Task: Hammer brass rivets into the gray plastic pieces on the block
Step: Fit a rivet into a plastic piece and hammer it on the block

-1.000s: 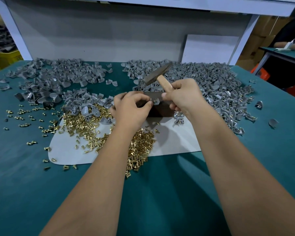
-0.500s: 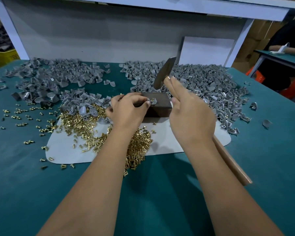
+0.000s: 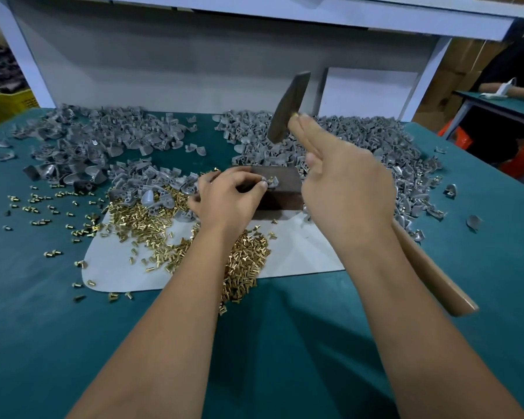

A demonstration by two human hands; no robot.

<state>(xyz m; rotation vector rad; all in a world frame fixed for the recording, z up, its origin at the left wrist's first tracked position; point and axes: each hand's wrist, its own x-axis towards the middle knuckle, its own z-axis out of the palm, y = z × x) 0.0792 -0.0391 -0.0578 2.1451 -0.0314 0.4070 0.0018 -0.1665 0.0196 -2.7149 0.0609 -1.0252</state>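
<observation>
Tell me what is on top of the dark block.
On the dark block lies a gray plastic piece with a brass rivet standing in it, pinched by the left hand. That hand hides the block's left part.

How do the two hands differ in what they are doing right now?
The left hand is low on the dark block, pinching a gray plastic piece; the right hand is raised above it. The left grips a small part; the right grips a hammer. Both are bare.
</observation>
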